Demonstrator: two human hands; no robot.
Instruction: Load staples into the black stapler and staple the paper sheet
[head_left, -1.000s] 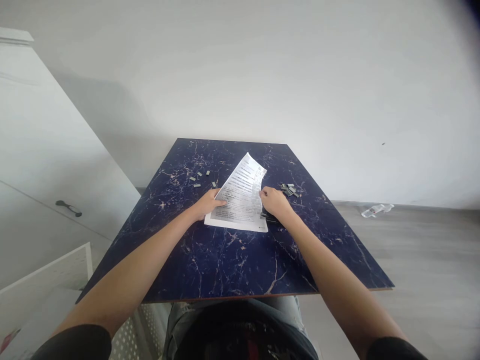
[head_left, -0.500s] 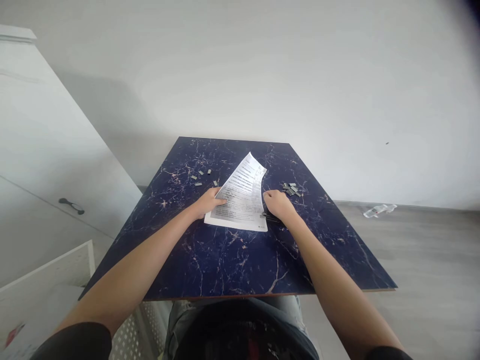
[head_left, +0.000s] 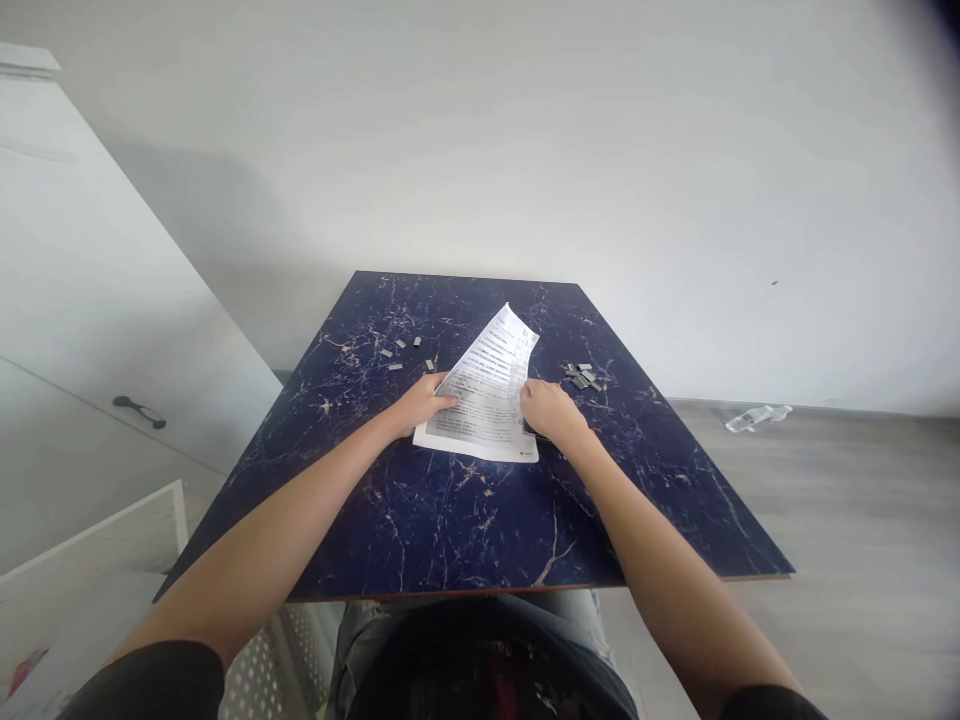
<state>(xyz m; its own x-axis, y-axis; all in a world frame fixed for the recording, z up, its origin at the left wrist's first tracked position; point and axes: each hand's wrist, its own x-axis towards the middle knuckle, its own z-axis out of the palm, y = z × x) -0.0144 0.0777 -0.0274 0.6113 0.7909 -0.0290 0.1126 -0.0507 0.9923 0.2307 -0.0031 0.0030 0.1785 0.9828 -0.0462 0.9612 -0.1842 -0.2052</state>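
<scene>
A printed paper sheet lies on the dark blue marbled table, its far end curling upward. My left hand presses on the sheet's left edge. My right hand rests at the sheet's right edge, over a small black object that is mostly hidden beneath it. Whether the right hand grips the paper or the black object is unclear.
Several small grey staple strips lie right of the paper and more staple strips lie to its left. A white cabinet with a dark handle stands at the left. A clear plastic bottle lies on the grey floor at right.
Both hands have crept slightly inward and farther along the sheet. The paper's raised far end has shifted a little; the camera view has also tilted slightly.
</scene>
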